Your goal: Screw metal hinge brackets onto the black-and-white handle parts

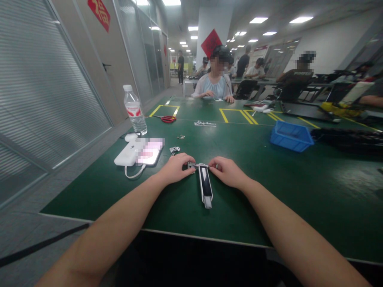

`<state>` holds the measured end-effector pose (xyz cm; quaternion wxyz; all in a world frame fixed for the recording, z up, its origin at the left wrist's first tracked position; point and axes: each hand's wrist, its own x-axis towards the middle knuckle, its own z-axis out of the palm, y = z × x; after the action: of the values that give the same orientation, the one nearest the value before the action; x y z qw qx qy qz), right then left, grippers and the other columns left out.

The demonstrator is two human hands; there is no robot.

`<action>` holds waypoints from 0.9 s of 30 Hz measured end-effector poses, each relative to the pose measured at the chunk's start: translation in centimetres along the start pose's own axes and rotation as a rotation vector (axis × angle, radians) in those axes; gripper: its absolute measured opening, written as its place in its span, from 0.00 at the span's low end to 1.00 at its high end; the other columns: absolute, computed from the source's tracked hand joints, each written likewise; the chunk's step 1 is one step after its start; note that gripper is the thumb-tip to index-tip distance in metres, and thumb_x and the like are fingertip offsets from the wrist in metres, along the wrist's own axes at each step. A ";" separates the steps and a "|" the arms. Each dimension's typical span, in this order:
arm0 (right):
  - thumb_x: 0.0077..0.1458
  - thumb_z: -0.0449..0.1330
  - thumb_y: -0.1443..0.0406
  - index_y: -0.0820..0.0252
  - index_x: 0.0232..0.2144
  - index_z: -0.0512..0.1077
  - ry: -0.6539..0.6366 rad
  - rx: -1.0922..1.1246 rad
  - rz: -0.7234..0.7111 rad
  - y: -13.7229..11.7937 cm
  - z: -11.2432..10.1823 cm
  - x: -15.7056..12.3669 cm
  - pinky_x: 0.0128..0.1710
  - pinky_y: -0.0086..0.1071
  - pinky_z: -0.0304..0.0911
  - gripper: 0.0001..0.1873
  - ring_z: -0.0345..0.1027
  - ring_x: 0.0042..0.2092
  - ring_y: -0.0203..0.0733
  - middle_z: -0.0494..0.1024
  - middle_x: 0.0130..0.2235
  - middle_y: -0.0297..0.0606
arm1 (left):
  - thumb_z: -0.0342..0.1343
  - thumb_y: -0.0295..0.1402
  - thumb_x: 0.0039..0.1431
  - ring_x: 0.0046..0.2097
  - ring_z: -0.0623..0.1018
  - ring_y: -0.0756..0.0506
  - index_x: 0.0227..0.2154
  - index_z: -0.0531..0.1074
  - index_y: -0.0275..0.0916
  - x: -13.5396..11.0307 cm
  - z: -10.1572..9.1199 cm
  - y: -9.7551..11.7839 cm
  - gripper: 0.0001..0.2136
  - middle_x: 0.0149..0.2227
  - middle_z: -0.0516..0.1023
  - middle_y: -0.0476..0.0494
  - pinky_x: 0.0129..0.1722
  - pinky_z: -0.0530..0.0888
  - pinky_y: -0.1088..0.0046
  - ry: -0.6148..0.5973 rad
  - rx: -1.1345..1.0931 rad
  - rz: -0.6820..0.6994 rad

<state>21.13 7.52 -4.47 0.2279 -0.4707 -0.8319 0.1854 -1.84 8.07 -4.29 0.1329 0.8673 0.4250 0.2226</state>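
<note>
On the green table in front of me lies a long, narrow white object with a black face [205, 181], its far end between my two hands. My left hand [176, 167] is closed, thumb and fingers pinching a small silver metal plate [191, 165] just left of that far end. My right hand [226, 170] is also closed beside the right side of the far end. A thin metal rod [202, 165] spans the gap between the hands; what the right fingertips grip is mostly hidden. Close beyond my left hand sit small metal pieces [174, 150].
Small rings [181, 137] and thin metal strips [205, 124] lie farther out. At left are a water bottle [134, 111], a white power bank [128, 153] and a cabled phone [152, 150]. Red scissors [168, 118] lie beyond; a blue bin [291, 136] stands right. A person [214, 83] sits opposite.
</note>
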 end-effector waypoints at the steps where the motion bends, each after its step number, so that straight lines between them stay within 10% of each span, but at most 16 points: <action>1: 0.55 0.56 0.69 0.62 0.33 0.72 0.002 0.000 -0.001 0.0 0.0 0.0 0.33 0.30 0.58 0.05 0.62 0.31 0.35 0.71 0.31 0.36 | 0.56 0.34 0.56 0.40 0.74 0.46 0.41 0.72 0.39 0.0 0.0 0.1 0.10 0.41 0.75 0.44 0.41 0.70 0.68 0.001 0.000 -0.009; 27: 0.56 0.55 0.67 0.61 0.35 0.74 -0.008 -0.004 -0.020 0.0 -0.2 0.0 0.33 0.31 0.60 0.07 0.63 0.31 0.35 0.73 0.33 0.37 | 0.57 0.37 0.56 0.46 0.74 0.44 0.43 0.74 0.39 -0.1 0.0 -0.5 0.13 0.44 0.74 0.42 0.50 0.69 0.64 0.015 -0.058 0.001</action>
<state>21.28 7.57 -4.32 0.2255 -0.4621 -0.8378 0.1835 -2.23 8.24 -4.50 0.1548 0.8617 0.4186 0.2414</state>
